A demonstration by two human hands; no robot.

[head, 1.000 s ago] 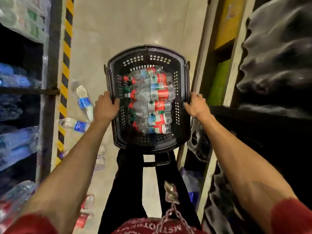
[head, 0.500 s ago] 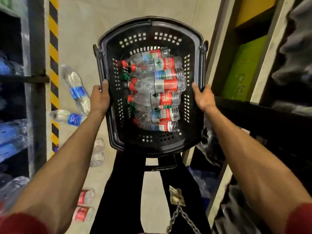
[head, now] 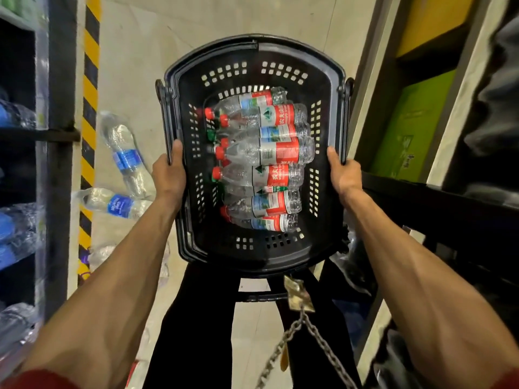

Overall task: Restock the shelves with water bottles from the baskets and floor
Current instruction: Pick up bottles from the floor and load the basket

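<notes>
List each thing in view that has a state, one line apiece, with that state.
basket: held up by both side rims, part full of bottles.
red-label bottles: capped, lying on their sides in the basket.
blue-label bottles: lying on the floor, beside the striped post.
left hand: grips the basket's left rim.
right hand: grips the basket's right rim.
left shelves: partly stocked with bottles.

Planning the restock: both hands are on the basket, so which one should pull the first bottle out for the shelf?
Probably the left hand. The shelf holding water bottles stands on its side, and the red caps in the basket point toward it. The right hand can hold the rim meanwhile.
</notes>
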